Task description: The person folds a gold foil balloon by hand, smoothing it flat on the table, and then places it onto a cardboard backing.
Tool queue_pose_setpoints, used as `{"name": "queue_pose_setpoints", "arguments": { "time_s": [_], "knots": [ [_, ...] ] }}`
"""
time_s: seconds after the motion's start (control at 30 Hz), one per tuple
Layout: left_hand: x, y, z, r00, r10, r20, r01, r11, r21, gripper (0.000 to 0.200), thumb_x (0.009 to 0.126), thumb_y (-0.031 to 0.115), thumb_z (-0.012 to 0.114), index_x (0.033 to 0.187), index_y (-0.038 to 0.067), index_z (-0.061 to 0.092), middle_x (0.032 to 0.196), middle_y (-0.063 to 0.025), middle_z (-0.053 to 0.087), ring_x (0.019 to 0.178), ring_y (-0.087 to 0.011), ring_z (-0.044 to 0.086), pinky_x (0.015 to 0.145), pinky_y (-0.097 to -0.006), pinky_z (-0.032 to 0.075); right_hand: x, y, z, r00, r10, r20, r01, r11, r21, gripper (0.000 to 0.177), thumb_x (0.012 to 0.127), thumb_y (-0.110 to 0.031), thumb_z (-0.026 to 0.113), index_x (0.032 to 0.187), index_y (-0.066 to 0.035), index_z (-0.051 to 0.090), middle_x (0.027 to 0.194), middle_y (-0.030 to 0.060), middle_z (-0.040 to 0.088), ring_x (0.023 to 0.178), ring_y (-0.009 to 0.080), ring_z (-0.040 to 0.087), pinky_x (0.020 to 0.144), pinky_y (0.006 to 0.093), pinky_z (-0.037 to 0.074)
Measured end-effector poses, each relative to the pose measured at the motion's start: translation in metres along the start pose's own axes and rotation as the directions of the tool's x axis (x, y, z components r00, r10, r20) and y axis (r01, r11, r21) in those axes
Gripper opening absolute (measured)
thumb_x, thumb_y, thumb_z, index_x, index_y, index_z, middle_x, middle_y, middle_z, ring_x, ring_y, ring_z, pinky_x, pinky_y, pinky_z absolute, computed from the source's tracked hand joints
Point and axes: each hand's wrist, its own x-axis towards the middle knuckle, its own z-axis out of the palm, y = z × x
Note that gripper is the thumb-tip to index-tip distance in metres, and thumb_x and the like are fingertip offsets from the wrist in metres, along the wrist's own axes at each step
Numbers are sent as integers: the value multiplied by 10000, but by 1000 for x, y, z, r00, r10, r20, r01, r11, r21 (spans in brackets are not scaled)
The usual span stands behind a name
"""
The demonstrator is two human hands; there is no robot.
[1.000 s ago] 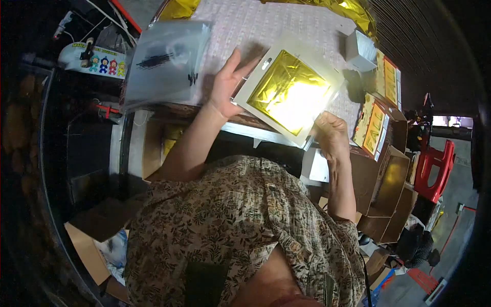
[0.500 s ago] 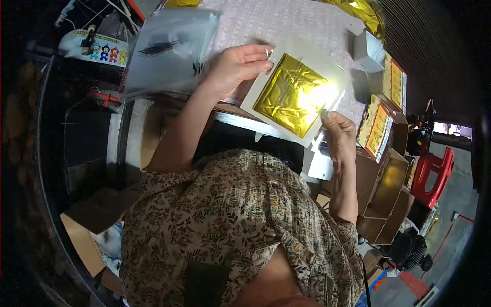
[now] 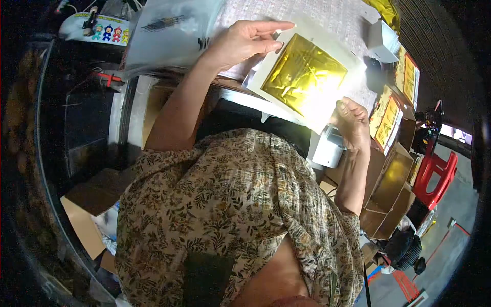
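Note:
A folded shiny gold foil square [image 3: 304, 74] lies on a pale, partly see-through sheet or bag [image 3: 327, 38], tilted above the table's front edge. My left hand [image 3: 245, 45] is at the upper left corner, index finger stretched over it and thumb near the foil; whether it grips the edge is hard to tell. At the lower right corner my right hand [image 3: 353, 120] pinches the pale sheet between thumb and fingers. Strong glare covers the foil's lower right part.
Clear plastic bags [image 3: 169, 33] lie on the table at the left. A white box [image 3: 383, 41] stands at the upper right, beside boxes marked FALL [image 3: 387, 123]. Further right are open cardboard boxes [image 3: 391, 184] and a red stool [image 3: 434, 174]. A patterned cover [image 3: 245, 10] lies on the table.
The foil and pale sheet have shifted slightly up and right in view with both hands. My left index finger now reaches out straighter.

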Motion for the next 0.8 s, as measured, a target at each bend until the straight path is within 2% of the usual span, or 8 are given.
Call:
{"name": "queue_pose_setpoints", "arguments": {
  "time_s": [0.13, 0.17, 0.2, 0.3, 0.4, 0.5, 0.63, 0.8],
  "knots": [
    [-3, 6, 4, 999, 40, 25, -40, 999, -16, 593, 956, 88, 677, 1515, 141, 485, 865, 82, 549, 793, -33, 481, 752, -192, 435, 2, 9, -16, 1000, -28, 7, 28, 999, 40, 159, 958, -111, 688, 1084, -24, 733, 907, 59, 733, 771, 157, 693, 689, 341, 586],
    [-4, 5, 1, 998, 15, 63, -15, 1000, 2, 626, 955, 82, 672, 1537, 120, 444, 1045, 44, 619, 849, -40, 495, 778, -194, 435, 1, 9, -16, 1000, -29, -8, 30, 999, 42, 156, 955, -107, 691, 1080, -24, 734, 904, 59, 735, 770, 159, 693, 691, 342, 587],
    [-3, 4, 2, 998, 17, 66, -17, 1000, 3, 626, 955, 82, 672, 1537, 120, 444, 1045, 44, 619, 849, -40, 495, 778, -194, 435, 1, 9, -16, 999, -32, -20, 33, 999, 43, 154, 952, -103, 694, 1076, -23, 736, 902, 59, 737, 768, 161, 692, 693, 343, 588],
    [-3, -1, 4, 995, 103, 17, -101, 990, -100, 662, 960, 91, 671, 1559, 94, 392, 1328, 5, 589, 895, -53, 505, 822, -211, 453, 4, 12, -22, 999, -30, -21, 31, 996, 82, 145, 952, -70, 682, 1062, 10, 733, 898, 91, 741, 745, 173, 708, 702, 318, 618],
    [-1, -10, -1, 989, 140, 49, -139, 990, -33, 669, 968, 92, 661, 1567, 76, 364, 1501, 5, 479, 935, -59, 507, 883, -228, 464, 3, 10, -17, 997, -36, -63, 38, 999, 30, 163, 951, -101, 696, 1085, -18, 735, 943, 69, 744, 777, 150, 686, 722, 312, 575],
    [-1, -3, -7, 988, 17, 154, -18, 1000, 9, 654, 982, 85, 642, 1570, 69, 356, 1486, -13, 495, 1009, -81, 516, 950, -261, 466, 9, 12, -21, 998, -8, -60, 12, 998, 55, 169, 944, -98, 703, 1082, -5, 732, 950, 84, 751, 804, 148, 699, 758, 320, 588],
    [7, -13, -16, 977, 38, 211, -33, 999, -27, 714, 968, 82, 656, 1588, 61, 304, 1497, -26, 476, 998, -79, 501, 958, -260, 459, 12, 12, -23, 995, 12, -100, -6, 998, 59, 158, 940, -90, 705, 1064, 3, 734, 919, 73, 750, 816, 149, 706, 796, 325, 596],
    [8, -10, -23, 950, 28, 312, -10, 998, -60, 856, 942, 92, 686, 1621, 63, 167, 1613, -64, 313, 1001, -55, 499, 921, -229, 448, 6, 8, -11, 996, -1, -89, 3, 1000, 22, 120, 933, -80, 714, 1025, -12, 749, 889, 55, 747, 768, 125, 678, 750, 278, 556]
  ]
}}
